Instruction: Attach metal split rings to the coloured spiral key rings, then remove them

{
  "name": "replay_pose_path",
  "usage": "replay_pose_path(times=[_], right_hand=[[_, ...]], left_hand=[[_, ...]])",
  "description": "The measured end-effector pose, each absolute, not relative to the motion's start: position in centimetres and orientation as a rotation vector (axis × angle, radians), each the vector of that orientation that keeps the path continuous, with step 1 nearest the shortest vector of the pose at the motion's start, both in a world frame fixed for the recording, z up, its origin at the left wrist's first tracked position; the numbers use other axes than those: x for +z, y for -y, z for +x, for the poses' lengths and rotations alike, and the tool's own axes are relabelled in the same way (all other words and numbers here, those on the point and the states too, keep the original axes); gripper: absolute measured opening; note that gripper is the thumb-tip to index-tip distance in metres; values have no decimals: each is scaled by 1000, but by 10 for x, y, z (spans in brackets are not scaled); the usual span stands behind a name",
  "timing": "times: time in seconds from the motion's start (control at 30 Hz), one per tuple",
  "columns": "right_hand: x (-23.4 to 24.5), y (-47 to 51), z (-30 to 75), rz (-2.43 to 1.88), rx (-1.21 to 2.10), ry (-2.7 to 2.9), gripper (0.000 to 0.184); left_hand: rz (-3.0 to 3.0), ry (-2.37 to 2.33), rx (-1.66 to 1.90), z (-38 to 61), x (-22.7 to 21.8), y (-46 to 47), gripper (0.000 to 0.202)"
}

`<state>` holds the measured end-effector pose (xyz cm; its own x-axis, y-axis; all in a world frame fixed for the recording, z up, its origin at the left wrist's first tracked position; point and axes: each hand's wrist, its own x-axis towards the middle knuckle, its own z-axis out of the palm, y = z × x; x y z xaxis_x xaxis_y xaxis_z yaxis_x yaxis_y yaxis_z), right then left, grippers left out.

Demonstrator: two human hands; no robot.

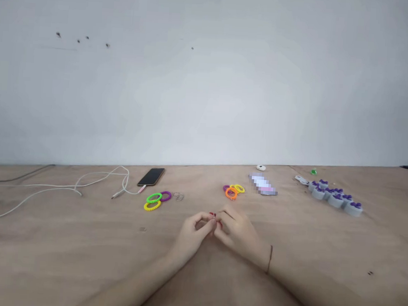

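Note:
My left hand [194,229] and my right hand [235,227] meet above the table, fingertips pinched together. Between them a small metal ring [214,216] and parts of a red band [219,225] show; the fingers cover most of both. Just beyond my right hand lie an orange coil band [231,193], a yellow coil band [239,188] and a purple one, overlapping. Left of my hands rest a green coil band [154,198], another yellow coil band [152,206] and another purple coil band [166,196], beside some small metal rings [179,196].
A dark phone [151,177] is plugged into a white cable [101,176] at the left. Toward the right are a phone with a blurred screen [263,184], a white oval object [260,167], grey cups with purple tops [335,200] and a small green object [313,172]. A wall stands behind.

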<state>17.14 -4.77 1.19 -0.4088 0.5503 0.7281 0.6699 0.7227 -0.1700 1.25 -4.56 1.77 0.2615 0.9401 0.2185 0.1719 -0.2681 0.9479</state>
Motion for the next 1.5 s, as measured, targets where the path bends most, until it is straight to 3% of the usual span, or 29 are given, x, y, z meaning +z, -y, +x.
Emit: replay_pose_path(times=[0.47,0.97,1.5], right_hand=[[16,47,168,-925,-278,1986,13],[27,56,171,-863,-9,1890,9],[13,45,177,-761,-537,2003,15]], left_hand=[[1591,-986,1234,24,19,48,23],[1406,-898,1200,33,32,60,27],[1854,-1047,1148,21,32,49,19]])
